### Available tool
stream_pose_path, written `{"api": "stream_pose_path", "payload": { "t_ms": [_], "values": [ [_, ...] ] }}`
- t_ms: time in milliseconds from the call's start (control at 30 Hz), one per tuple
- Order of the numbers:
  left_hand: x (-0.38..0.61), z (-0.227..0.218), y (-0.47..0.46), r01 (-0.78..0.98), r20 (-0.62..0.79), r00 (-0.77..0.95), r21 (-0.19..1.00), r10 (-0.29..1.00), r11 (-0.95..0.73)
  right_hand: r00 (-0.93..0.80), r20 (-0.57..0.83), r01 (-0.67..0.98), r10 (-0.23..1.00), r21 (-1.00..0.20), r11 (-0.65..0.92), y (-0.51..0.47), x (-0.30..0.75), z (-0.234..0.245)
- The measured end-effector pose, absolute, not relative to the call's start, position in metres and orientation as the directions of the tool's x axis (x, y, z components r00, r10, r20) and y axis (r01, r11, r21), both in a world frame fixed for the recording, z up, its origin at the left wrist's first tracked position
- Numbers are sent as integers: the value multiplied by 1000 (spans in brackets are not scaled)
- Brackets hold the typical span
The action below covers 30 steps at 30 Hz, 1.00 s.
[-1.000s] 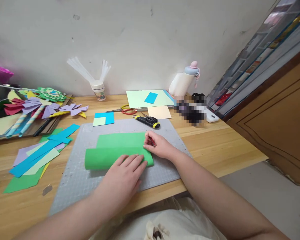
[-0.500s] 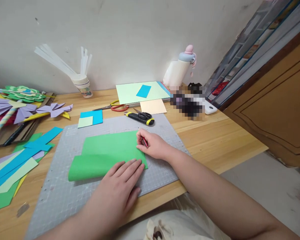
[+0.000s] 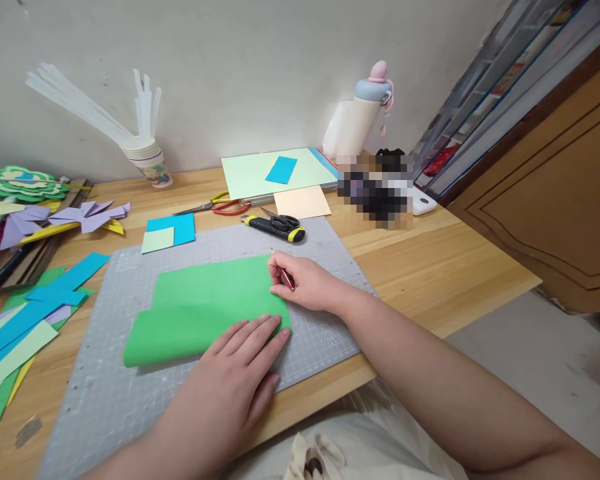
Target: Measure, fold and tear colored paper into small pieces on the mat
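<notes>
Wooden desk (image 3: 430, 267) against pale wall (image 3: 255, 67), grey cutting mat (image 3: 130, 400) under green paper (image 3: 205, 293).

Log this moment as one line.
left hand: flat on green paper | right hand: holds thin red tool at paper's right edge | surface: grey cutting mat

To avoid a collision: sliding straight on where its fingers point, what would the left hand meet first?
Probably the right hand, holding a thin red tool at the edge of the green paper sheet; depth is unclear.
</notes>
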<state>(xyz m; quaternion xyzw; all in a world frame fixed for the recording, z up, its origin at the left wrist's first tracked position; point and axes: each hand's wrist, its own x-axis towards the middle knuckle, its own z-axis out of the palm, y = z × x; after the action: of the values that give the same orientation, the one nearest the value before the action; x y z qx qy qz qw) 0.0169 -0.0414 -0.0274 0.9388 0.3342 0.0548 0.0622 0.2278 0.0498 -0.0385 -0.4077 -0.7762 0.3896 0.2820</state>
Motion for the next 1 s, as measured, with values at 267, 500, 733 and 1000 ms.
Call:
{"api": "stream_pose_path", "payload": {
  "t_ms": [267,500,733,1000],
  "values": [
    [18,-25,-40,615,53,778,140,626,-776,-508,131,364,851,-863,350,51,231,-39],
    [18,-26,-40,618,44,777,143,628,-773,-399,153,202,904,-947,249,54,230,-40],
    [19,-23,-39,643,22,755,166,655,-747,-375,154,123,914,-969,214,53,228,-42],
    [25,-21,-38,652,11,745,196,667,-732,-371,161,121,915,-968,219,54,229,-44]
  ]
}}
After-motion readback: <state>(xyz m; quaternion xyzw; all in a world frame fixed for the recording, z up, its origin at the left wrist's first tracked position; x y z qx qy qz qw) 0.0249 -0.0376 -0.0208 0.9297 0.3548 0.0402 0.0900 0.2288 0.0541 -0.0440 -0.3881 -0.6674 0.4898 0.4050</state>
